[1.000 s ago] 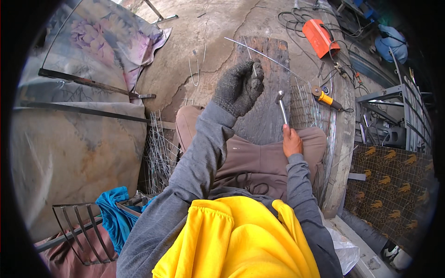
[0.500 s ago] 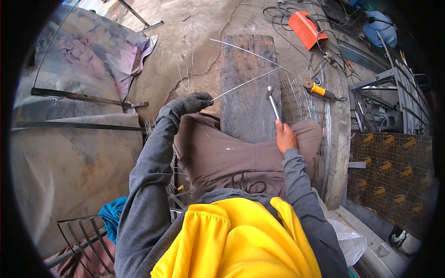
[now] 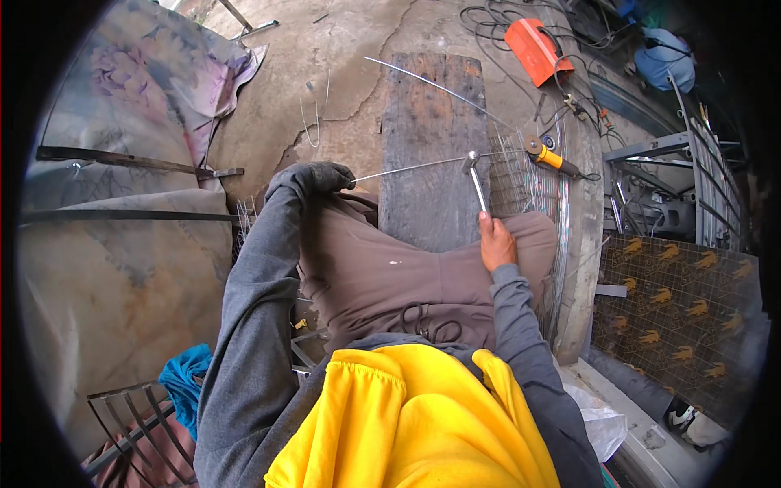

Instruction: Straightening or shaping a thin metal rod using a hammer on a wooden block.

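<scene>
My left hand (image 3: 321, 177), in a dark grey glove, is closed on one end of a thin metal rod (image 3: 411, 168). The rod runs to the right across a worn wooden plank (image 3: 423, 203) in front of my lap. My bare right hand (image 3: 498, 242) grips the handle of a hammer (image 3: 478, 185). The hammer's head is over the rod near the plank's right edge; I cannot tell whether they touch. Another stretch of metal rod (image 3: 431, 85) slants across the plank's far part, toward the right.
Right of the plank lie wire mesh (image 3: 508, 175) and a yellow angle grinder (image 3: 560, 159). An orange box-shaped thing (image 3: 537, 50) with cables stands farther back. A bent wire (image 3: 309, 126) lies on the concrete floor. Metal frames (image 3: 651, 150) are at right, a flowered sheet (image 3: 122, 89) at left.
My left hand has moved slightly left and nearer, and the rod lies flatter across the plank. The hammer's head has come over the rod. The whole view has shifted a little.
</scene>
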`<state>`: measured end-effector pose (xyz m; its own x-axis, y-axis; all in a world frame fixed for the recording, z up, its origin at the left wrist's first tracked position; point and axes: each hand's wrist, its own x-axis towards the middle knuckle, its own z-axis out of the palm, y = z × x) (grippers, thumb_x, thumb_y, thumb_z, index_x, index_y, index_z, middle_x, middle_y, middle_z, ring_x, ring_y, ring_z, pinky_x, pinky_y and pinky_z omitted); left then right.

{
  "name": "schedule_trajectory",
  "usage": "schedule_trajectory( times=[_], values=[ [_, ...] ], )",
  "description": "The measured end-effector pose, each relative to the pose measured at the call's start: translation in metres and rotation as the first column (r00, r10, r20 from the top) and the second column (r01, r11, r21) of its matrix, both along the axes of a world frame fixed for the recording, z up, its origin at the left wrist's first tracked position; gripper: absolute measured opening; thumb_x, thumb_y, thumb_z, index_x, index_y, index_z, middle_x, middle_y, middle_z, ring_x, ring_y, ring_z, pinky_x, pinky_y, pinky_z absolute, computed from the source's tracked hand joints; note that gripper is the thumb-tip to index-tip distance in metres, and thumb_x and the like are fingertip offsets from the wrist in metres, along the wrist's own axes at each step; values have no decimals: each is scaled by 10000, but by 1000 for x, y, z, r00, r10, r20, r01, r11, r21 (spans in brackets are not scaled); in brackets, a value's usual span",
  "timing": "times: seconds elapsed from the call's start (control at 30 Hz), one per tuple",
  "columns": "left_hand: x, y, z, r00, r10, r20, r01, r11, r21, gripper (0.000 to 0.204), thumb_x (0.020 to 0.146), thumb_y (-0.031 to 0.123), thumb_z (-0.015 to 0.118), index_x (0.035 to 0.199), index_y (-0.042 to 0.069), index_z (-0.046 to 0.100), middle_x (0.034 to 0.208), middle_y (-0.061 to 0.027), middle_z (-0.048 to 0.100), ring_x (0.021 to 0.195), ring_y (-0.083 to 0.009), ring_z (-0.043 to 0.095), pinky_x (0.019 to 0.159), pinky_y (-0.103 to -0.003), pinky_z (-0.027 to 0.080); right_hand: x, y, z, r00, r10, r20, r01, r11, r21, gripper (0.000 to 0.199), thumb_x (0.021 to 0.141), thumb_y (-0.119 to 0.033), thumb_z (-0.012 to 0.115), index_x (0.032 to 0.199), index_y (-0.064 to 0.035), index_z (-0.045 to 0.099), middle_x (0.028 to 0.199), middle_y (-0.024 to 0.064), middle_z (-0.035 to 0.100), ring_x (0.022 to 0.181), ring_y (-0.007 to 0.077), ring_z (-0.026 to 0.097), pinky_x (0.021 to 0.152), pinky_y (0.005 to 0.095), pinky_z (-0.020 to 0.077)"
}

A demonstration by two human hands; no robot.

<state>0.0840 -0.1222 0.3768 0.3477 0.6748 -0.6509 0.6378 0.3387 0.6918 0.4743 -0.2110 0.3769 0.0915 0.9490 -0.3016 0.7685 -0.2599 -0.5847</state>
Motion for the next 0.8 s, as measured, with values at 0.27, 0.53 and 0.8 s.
schedule_trajectory(
  times=[0.27,0.53,0.8],
  values=[
    [-12,0,-10,1000,6,-6,-6,999,42,233,919,240,572,1073,71,617,891,7,612,848,-101,541,785,-275,456,-19,10,27,999,-1,-38,6,993,121,577,922,-574,381,801,-30,534,819,255,609,816,477,555,714,531,411],
    [-3,2,-9,999,-12,-36,15,996,93,234,917,239,574,1071,69,620,906,3,620,864,-105,546,800,-280,456,-30,27,19,996,56,65,-60,996,66,570,933,-549,401,793,-11,528,756,260,572,777,471,544,688,508,407],
    [-31,0,-11,998,-37,-56,45,990,135,235,914,238,577,1070,68,623,920,-1,627,880,-109,551,816,-285,456,-26,26,16,994,40,98,-42,999,20,574,915,-567,409,807,-23,553,808,248,621,823,477,564,728,535,418]
  ],
)
